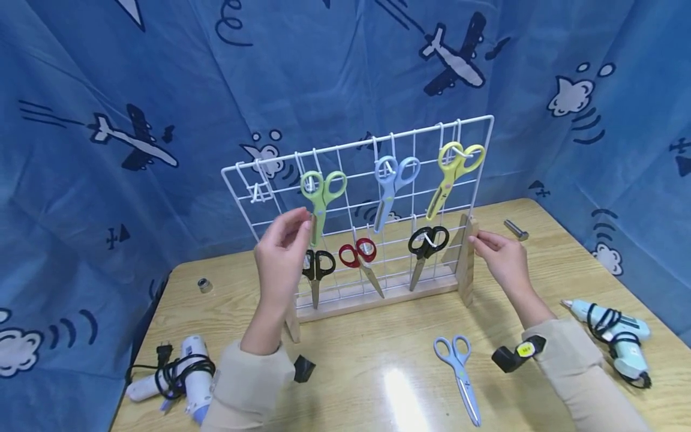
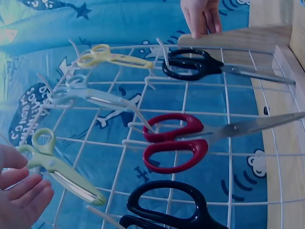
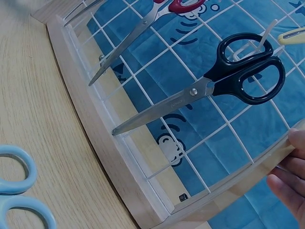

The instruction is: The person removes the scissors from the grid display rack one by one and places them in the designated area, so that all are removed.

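My left hand (image 1: pixel 282 255) is raised at the left part of a white wire grid rack (image 1: pixel 358 144), its fingers loosely bent beside light green scissors (image 1: pixel 324 195). In the left wrist view, the fingers overlap the handle of these scissors, which hang from a hook. My right hand (image 1: pixel 499 258) pinches the rack's wooden side post (image 1: pixel 466 264) between thumb and fingers. Light blue scissors (image 1: pixel 390 186) and yellow scissors (image 1: pixel 449 177) hang along the top. Below are red-handled scissors (image 2: pixel 175 143), black-handled scissors (image 3: pixel 248 69) and another black-handled pair (image 1: pixel 315 270).
Loose blue scissors (image 1: pixel 459 375) lie on the wooden table (image 1: pixel 351 366) in front of the rack. A white tool with a wound black cord (image 1: pixel 195 366) is at left, a mint glue gun (image 1: pixel 615 330) at right. A small metal cylinder (image 1: pixel 204 285) and a bolt (image 1: pixel 516 230) lie farther back.
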`<state>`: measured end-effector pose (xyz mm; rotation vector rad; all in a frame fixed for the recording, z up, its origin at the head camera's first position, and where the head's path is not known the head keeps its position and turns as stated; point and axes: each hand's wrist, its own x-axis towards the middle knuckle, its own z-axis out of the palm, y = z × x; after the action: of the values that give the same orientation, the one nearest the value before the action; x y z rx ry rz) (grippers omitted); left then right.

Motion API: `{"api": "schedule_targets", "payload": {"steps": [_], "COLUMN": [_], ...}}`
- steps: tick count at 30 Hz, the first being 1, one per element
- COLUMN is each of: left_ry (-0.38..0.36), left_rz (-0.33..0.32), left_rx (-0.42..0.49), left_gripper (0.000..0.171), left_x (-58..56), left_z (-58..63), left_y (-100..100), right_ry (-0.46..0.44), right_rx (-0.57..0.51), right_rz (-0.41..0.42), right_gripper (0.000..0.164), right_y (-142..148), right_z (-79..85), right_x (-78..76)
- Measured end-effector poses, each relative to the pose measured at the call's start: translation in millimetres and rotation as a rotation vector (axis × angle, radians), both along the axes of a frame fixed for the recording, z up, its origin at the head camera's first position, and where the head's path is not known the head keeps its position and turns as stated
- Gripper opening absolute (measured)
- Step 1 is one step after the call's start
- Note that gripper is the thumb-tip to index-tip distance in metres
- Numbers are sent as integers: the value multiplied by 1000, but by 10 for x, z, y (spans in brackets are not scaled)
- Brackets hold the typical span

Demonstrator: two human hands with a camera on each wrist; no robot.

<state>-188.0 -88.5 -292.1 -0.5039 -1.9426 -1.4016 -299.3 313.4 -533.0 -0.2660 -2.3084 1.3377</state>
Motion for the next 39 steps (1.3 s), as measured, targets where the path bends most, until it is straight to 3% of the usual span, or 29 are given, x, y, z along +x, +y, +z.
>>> {"api": "schedule_targets", "payload": {"steps": [2, 4, 11, 14, 25, 34, 39], "left_ry": [31, 20, -187, -236, -291, -350, -344], "left_rz": [54, 61, -18, -38, -86, -103, -123], "left_rx": [-38, -53, 19, 43, 14, 54, 83], "left_gripper": [21, 21, 19, 18, 23, 20, 21], "left_x": [-43, -75, -168, -196, -245, -221, -188], "left_z": [7, 24, 75, 74, 107, 156, 155], "left_y": [-6, -8, -6, -12, 3, 31, 18], "right_ry": [-1, 2, 1, -3, -13, -22, -19], "right_rx": [10, 10, 37, 41, 26, 20, 14], "right_rz": [-4, -6, -18, -22, -34, -35, -35], "right_gripper": [42, 43, 43, 43, 43, 44, 44], "right_y": [-2, -4, -4, -6, 10, 3, -5], "right_z": [-2, 2, -2, -16, -14, -14, -5], "right_x": [4, 6, 11, 7, -7, -5, 8]}}
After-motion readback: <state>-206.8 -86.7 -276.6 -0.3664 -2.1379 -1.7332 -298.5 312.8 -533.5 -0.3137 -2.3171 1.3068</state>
